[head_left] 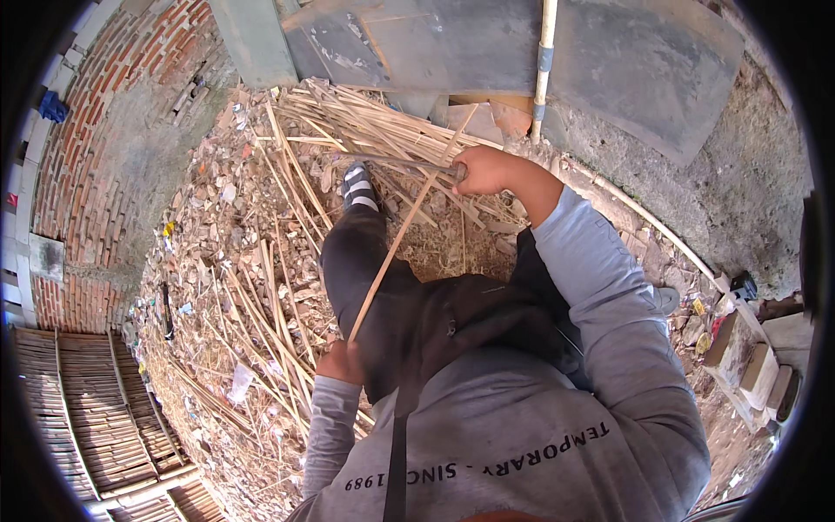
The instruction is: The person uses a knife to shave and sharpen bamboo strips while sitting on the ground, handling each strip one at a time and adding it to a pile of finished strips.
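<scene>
Left hand [341, 362]: here, gripping the pale strip [389, 257] at its near end!
Right hand [484, 170]: wields a long blade [383, 160], crossing that strip.
Stick pile [374, 113]: left of the strip's far end.

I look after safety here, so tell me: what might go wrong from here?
A slip of the long knife in the right hand might cut the left leg. The wooden strip could splinter into the bare left hand gripping its near end. Loose debris near the left foot might unsettle the footing.
</scene>
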Motion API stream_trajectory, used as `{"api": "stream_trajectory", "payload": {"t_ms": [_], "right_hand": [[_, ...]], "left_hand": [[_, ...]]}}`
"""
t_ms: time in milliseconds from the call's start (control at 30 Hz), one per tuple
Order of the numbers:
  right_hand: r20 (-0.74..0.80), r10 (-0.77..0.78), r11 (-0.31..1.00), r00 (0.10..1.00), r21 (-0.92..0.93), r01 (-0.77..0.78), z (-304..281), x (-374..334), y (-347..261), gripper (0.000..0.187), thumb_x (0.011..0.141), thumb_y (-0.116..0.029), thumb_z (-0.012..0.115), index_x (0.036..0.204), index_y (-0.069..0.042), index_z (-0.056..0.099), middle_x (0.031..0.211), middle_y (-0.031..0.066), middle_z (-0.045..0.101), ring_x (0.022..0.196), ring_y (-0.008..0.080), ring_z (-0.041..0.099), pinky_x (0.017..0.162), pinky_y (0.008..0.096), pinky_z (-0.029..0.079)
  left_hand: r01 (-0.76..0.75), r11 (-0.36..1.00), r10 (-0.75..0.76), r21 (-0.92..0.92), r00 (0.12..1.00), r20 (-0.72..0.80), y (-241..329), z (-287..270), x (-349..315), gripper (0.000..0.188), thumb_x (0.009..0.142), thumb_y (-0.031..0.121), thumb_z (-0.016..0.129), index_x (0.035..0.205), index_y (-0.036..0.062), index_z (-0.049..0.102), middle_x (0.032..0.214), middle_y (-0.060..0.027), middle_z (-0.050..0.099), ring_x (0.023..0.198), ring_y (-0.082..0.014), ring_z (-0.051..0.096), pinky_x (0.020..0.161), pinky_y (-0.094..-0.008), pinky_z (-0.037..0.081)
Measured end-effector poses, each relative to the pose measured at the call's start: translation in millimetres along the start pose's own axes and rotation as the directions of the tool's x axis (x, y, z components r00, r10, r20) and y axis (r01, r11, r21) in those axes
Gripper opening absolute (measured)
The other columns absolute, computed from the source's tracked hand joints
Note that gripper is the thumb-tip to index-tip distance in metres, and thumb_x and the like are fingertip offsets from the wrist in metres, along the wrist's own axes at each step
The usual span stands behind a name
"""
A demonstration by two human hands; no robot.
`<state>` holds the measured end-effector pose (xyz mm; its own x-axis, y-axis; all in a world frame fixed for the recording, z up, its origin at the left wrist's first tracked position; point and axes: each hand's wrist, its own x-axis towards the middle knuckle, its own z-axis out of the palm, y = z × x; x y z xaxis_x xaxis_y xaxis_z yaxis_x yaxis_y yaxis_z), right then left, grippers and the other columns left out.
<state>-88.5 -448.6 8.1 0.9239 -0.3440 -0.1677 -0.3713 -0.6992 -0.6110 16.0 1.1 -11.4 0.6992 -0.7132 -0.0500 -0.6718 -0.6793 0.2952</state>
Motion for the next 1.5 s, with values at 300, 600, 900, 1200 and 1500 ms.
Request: {"api": "stream_trajectory", "payload": {"t_ms": [300,600,900,1200,1500], "right_hand": [[0.051,-0.056,0.998,0.997,0.036,0.054,-10,-8,-15,0.043,0.074,-0.033,0.074,0.104,-0.003,0.066,0.096,0.0188,0.067,0.093,0.0342,0.064,0.08,0.0416,0.049],[0.181,-0.122,0.974,0.976,-0.166,0.152,-1,-19,-49,0.044,0.074,-0.031,0.073,0.104,-0.001,0.065,0.092,0.0189,0.065,0.09,0.0371,0.062,0.078,0.0433,0.049],[-0.057,0.06,0.998,0.997,0.007,-0.059,-6,2,7,0.042,0.072,-0.031,0.073,0.105,-0.005,0.066,0.096,0.0178,0.068,0.089,0.0322,0.065,0.077,0.0401,0.05],[0.205,-0.084,0.994,0.975,-0.045,0.095,-11,-14,-31,0.044,0.073,-0.036,0.075,0.101,-0.002,0.067,0.089,0.0177,0.066,0.088,0.0333,0.064,0.077,0.0418,0.049],[0.167,-0.099,0.983,0.981,-0.137,0.122,5,-17,-45,0.044,0.074,-0.033,0.074,0.103,-0.001,0.065,0.088,0.0171,0.068,0.088,0.0307,0.065,0.077,0.0408,0.049]], "left_hand": [[-0.023,0.986,0.032,-0.165,0.998,0.051,-9,0,4,0.044,0.096,0.041,0.04,0.085,0.0026,0.059,0.068,-0.0266,0.06,0.067,-0.0477,0.06,0.061,-0.055,0.045],[-0.019,0.998,0.02,-0.068,1.0,0.018,-6,1,1,0.048,0.098,0.044,0.039,0.079,0.0025,0.055,0.063,-0.0247,0.056,0.065,-0.047,0.058,0.057,-0.0516,0.042],[-0.012,0.995,0.016,-0.096,0.999,0.043,-2,-3,4,0.043,0.096,0.041,0.042,0.083,0.0024,0.057,0.066,-0.0267,0.058,0.067,-0.0488,0.058,0.059,-0.0541,0.044],[-0.046,0.966,0.048,-0.255,0.999,0.001,6,-4,7,0.053,0.098,0.047,0.037,0.079,0.0019,0.055,0.064,-0.0227,0.056,0.066,-0.0449,0.059,0.057,-0.0495,0.041],[-0.037,0.992,0.043,-0.121,0.998,0.042,-4,-3,6,0.049,0.098,0.044,0.037,0.085,0.002,0.06,0.066,-0.0245,0.059,0.065,-0.0451,0.06,0.06,-0.0512,0.045]]}}
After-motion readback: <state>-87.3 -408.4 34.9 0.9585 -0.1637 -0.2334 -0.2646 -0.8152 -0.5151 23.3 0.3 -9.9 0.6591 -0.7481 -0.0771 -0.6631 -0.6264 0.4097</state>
